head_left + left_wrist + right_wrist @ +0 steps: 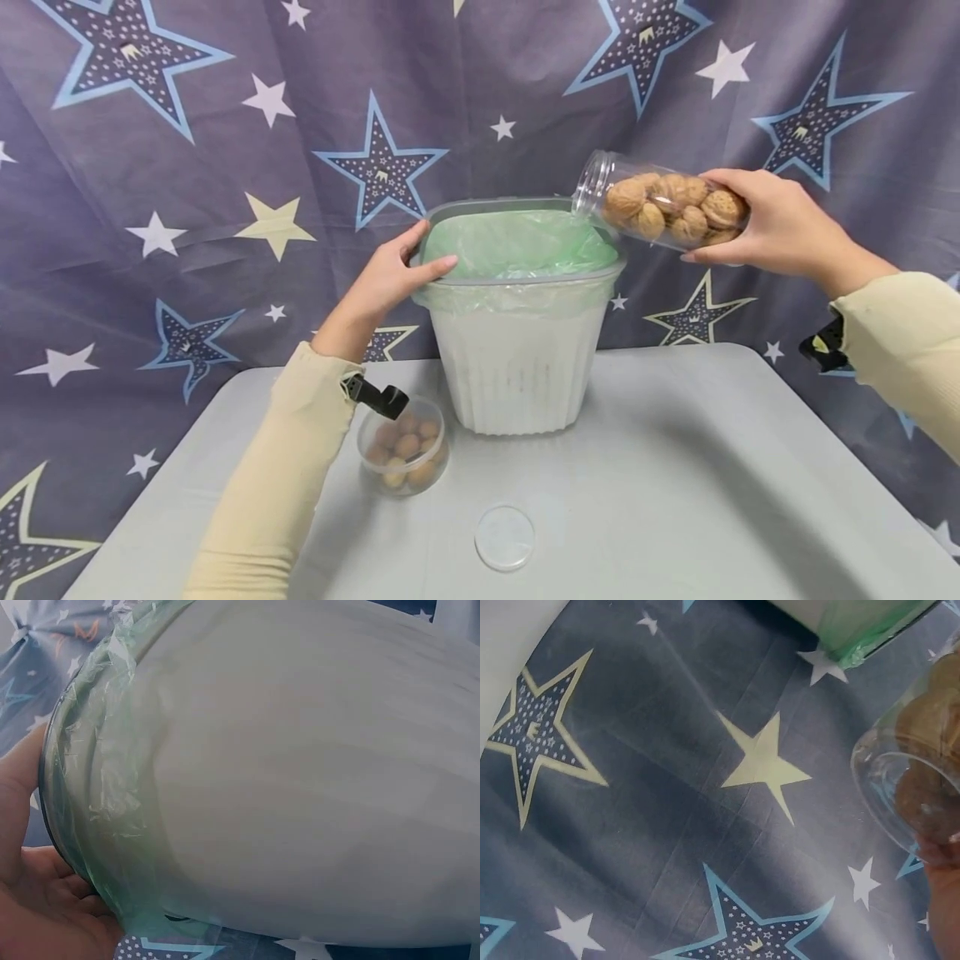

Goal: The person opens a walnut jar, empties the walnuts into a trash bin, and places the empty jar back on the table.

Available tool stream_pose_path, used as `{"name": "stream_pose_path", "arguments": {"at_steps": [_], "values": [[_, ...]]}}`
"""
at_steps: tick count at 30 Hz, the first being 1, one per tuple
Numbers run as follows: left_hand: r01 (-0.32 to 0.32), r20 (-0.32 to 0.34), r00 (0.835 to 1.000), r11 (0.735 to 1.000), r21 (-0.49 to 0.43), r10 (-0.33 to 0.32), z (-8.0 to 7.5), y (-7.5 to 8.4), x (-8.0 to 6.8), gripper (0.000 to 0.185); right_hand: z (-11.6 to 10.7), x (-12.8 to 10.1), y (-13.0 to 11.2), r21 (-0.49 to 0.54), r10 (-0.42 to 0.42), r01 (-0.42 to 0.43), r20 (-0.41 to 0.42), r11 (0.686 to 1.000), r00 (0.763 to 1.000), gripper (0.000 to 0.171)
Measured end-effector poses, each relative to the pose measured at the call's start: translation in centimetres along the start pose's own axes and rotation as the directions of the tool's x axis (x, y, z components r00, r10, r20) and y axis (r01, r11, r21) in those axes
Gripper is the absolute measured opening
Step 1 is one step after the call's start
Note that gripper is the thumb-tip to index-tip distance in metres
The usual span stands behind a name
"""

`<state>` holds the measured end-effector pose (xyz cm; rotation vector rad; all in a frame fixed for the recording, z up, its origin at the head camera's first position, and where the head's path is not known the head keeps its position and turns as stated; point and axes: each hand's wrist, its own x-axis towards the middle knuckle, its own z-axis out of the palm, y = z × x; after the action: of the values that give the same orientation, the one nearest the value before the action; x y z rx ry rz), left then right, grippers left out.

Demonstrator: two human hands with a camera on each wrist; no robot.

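Star-patterned curtain [225,125] behind a grey counter [675,467]. White bin [517,367] with green liner [517,242] stands at the counter's back; only the head view shows it whole, the left wrist view just its side. Left hand [386,279] curls over the bin's rim. Right hand [772,225] grips a clear jar [660,208] of walnuts, lying nearly level, mouth pointing left over the bin, base inside the grip. Second jar [402,446] and lid [505,537] rest on the counter.

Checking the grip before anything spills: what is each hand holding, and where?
The right hand grips the tilted walnut jar by its base end. The left hand holds the lined bin at its rim.
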<state>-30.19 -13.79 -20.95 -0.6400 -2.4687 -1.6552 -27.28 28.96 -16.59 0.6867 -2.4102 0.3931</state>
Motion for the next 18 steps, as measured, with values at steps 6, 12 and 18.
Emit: {"name": "stream_pose_path", "arguments": {"at_steps": [6,12,18], "values": [[-0.020,0.002,1.000,1.000,-0.014,0.020,0.0,0.1,0.1,0.082,0.6,0.8,-0.3,0.041,-0.020,0.021,-0.017,0.999,1.000,0.078],[-0.019,0.011,1.000,1.000,-0.008,0.020,0.0,0.0,0.1,0.081,1.3,1.9,-0.6,0.077,-0.072,0.068,0.050,0.995,0.996,0.079],[-0.001,0.014,1.000,1.000,0.022,0.001,-0.1,0.0,0.1,0.082,1.2,2.9,-0.6,0.022,-0.105,0.104,0.095,0.994,0.990,0.083]]}}
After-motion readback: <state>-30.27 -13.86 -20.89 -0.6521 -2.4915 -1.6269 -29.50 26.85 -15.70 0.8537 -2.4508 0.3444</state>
